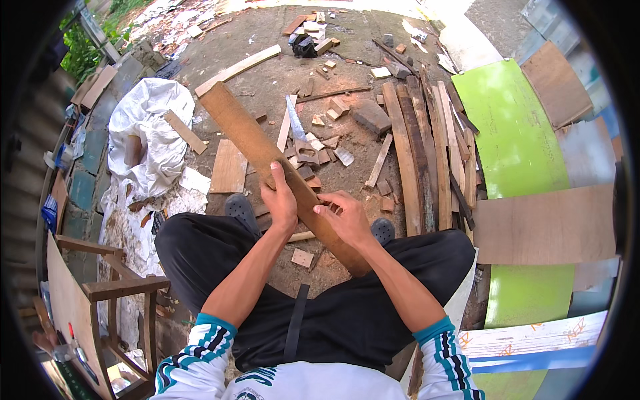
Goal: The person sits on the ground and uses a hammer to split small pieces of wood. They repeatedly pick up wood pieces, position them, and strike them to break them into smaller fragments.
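A long brown wooden plank (250, 133) slants across my lap, its far end up and to the left, its near end between my thighs. My left hand (280, 200) grips it near the middle, thumb lying along its top face. My right hand (345, 219) is closed at the plank's right edge, a little nearer to me. Its thumb and forefinger pinch close together there, beside a small dark spot on the wood. Beyond the plank a handsaw (298, 130) with a wooden handle lies on the ground among offcuts.
Several long boards (413, 160) lie side by side at right, next to a green panel (513, 127) and a plywood sheet (543, 225). A white sack (150, 133) sits at left, with a wooden frame (123, 287) nearer me. A pale batten (243, 69) lies farther off.
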`<state>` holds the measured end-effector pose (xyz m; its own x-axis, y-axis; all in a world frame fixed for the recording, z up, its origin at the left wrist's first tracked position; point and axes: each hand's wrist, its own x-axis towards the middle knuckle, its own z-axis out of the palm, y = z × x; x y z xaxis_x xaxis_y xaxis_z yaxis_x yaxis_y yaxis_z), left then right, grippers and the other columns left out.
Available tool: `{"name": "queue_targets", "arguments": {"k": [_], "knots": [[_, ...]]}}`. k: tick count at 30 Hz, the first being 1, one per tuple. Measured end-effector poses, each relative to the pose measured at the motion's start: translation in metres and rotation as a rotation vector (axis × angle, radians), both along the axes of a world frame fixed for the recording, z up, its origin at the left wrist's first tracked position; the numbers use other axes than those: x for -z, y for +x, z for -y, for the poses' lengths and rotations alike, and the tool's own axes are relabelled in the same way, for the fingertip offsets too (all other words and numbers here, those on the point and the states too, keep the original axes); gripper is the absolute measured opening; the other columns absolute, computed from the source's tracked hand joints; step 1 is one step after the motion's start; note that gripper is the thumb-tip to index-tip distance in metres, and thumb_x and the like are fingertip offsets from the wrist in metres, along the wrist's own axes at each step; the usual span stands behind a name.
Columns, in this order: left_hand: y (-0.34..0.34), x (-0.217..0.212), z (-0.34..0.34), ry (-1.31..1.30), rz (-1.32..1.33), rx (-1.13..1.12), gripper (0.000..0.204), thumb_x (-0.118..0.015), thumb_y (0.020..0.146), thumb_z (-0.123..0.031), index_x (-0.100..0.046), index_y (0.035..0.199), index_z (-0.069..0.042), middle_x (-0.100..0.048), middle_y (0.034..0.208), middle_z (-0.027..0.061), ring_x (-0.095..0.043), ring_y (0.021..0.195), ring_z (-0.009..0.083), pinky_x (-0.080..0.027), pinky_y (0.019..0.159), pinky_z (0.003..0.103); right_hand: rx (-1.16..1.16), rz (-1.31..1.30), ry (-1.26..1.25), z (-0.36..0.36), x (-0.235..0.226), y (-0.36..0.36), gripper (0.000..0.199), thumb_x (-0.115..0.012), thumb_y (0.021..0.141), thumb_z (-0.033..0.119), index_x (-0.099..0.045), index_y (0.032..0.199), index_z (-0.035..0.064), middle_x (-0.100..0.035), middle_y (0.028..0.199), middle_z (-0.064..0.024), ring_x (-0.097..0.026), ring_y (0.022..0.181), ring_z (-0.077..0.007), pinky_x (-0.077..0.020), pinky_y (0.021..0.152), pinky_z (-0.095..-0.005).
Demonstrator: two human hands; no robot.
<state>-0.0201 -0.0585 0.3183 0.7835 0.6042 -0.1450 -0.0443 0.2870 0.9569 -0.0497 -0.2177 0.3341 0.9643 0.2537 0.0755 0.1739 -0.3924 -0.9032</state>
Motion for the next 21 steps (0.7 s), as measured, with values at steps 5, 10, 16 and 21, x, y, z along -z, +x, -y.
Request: {"name": "queue_targets", "arguments": {"k": [5,10,16,21], "knots": [[-0.004,-0.008,0.005,0.06,0.018,0.029,0.059,-0.056,0.101,-0.048,-0.051,0.125,0.006,-0.061,0.113,0.0137,-0.057,0.101,0.0185,-0.047,0.09,0.034,0.081,-0.014,0.01,0.002,0.016,0.001,0.024,-0.079,0.086,0.022,-0.075,0.1,0.0025,-0.071,0.091,-0.0058,-0.061,0.073,-0.0118,-0.0482,0.066,-0.0272],[-0.003,-0.006,0.002,0.075,0.004,0.034,0.059,-0.054,0.102,-0.049,-0.052,0.123,0.005,-0.061,0.111,0.0119,-0.057,0.1,0.0174,-0.047,0.088,0.033,0.17,-0.035,0.079,-0.001,0.014,0.001,0.022,-0.073,0.092,0.022,-0.072,0.087,0.0007,-0.067,0.075,-0.0046,-0.058,0.067,-0.01,-0.0458,0.061,-0.027],[0.0,-0.004,-0.006,-0.04,0.025,0.078,0.063,-0.048,0.102,-0.054,-0.053,0.123,0.005,-0.062,0.11,0.0124,-0.059,0.098,0.0182,-0.049,0.085,0.034,0.267,-0.255,-0.096,0.025,0.004,0.02,0.034,-0.062,0.098,0.034,-0.071,0.095,0.0016,-0.069,0.08,-0.012,-0.063,0.068,-0.0157,-0.0496,0.064,-0.0322],[-0.005,-0.01,-0.003,0.007,-0.007,0.142,0.066,-0.044,0.103,-0.057,-0.055,0.12,0.006,-0.063,0.106,0.013,-0.06,0.095,0.0188,-0.05,0.083,0.033,0.143,0.051,0.011,0.006,0.008,0.005,0.055,-0.058,0.099,0.042,-0.052,0.136,0.0015,-0.062,0.122,-0.0213,-0.064,0.104,-0.0275,-0.0505,0.089,-0.0382]]}}
